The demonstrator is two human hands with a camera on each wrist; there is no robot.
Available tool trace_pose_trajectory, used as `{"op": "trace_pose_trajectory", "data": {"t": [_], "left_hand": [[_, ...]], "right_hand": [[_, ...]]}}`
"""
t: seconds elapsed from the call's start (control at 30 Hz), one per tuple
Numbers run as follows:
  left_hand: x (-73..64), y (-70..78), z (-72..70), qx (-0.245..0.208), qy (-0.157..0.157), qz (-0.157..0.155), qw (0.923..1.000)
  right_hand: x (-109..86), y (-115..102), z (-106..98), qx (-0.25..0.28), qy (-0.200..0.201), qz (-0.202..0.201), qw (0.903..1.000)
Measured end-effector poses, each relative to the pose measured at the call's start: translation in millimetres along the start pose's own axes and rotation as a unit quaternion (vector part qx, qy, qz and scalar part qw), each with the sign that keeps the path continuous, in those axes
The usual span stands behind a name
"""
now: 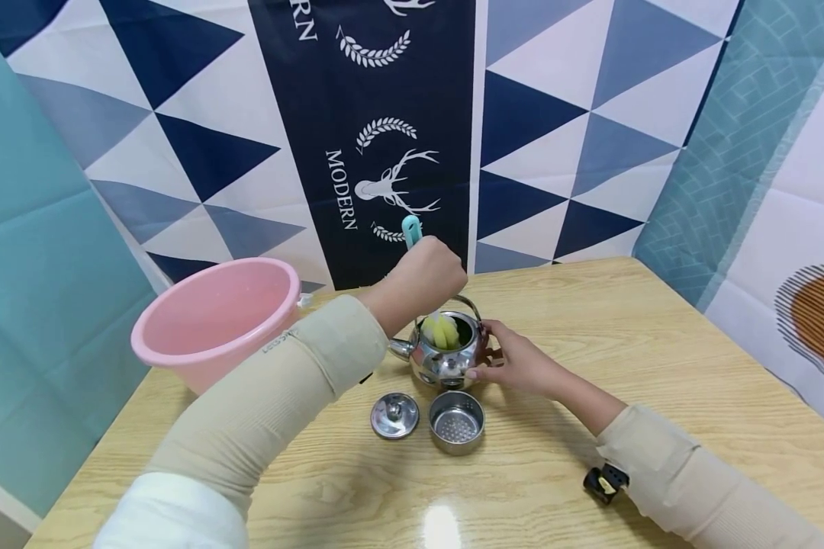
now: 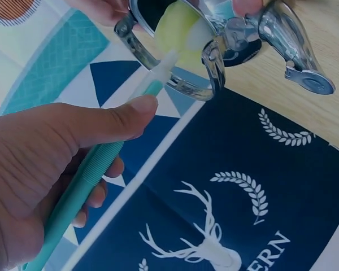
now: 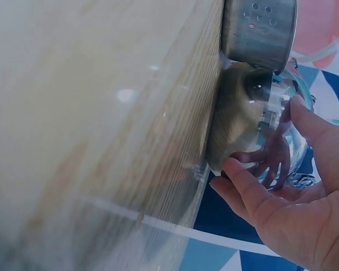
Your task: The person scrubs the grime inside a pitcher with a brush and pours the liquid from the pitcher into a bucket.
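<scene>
In my left hand (image 1: 429, 274) I grip the teal handle (image 2: 79, 197) of a sponge brush, thumb laid along it. Its yellow and white sponge head (image 1: 442, 332) sits in the open mouth of a shiny metal teapot (image 1: 446, 370). The teapot stands on the table with its spout to the left and its hoop handle raised. My right hand (image 1: 522, 364) holds the teapot's right side, thumb and fingers spread round the body, as the right wrist view also shows. Just in front are a perforated metal strainer (image 1: 457, 423) and a round lid (image 1: 394, 416) with a knob.
A large pink basin (image 1: 213, 347) stands on the left of the wooden table (image 1: 556, 480). Patterned cloth (image 1: 535, 130) hangs behind the table and along both sides. A small black device (image 1: 606, 482) is by the right wrist.
</scene>
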State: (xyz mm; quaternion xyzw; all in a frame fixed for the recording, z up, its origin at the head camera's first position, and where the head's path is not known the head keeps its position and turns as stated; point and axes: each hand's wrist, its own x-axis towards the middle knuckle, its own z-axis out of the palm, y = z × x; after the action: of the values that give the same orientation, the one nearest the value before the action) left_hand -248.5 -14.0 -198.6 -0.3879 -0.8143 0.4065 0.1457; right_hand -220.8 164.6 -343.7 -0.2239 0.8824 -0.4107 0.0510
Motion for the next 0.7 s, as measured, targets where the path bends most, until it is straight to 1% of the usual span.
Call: {"op": "trace_pose_trajectory", "data": {"t": [0.07,0.23,0.4,0.7], "left_hand": [[1.3,-1.2,2.3,-0.002,0.006,0.001,1.0],[4.5,0.2,5.0,-0.004,0.031,0.005,0.9995],[5.2,2.9,2.9,-0.004,0.028,0.011,0.9995],[4.3,9.3,-4.6,-0.032,0.029,0.022,0.9988]], "right_hand": [[-0.2,-1,0,0.001,-0.001,0.002,1.0],[-0.1,-1,-1,0.004,-0.003,-0.001,1.0],[0.6,-1,1,0.006,-0.004,0.002,1.0],[0.4,2,-1,0.002,-0.007,0.005,1.0]]}}
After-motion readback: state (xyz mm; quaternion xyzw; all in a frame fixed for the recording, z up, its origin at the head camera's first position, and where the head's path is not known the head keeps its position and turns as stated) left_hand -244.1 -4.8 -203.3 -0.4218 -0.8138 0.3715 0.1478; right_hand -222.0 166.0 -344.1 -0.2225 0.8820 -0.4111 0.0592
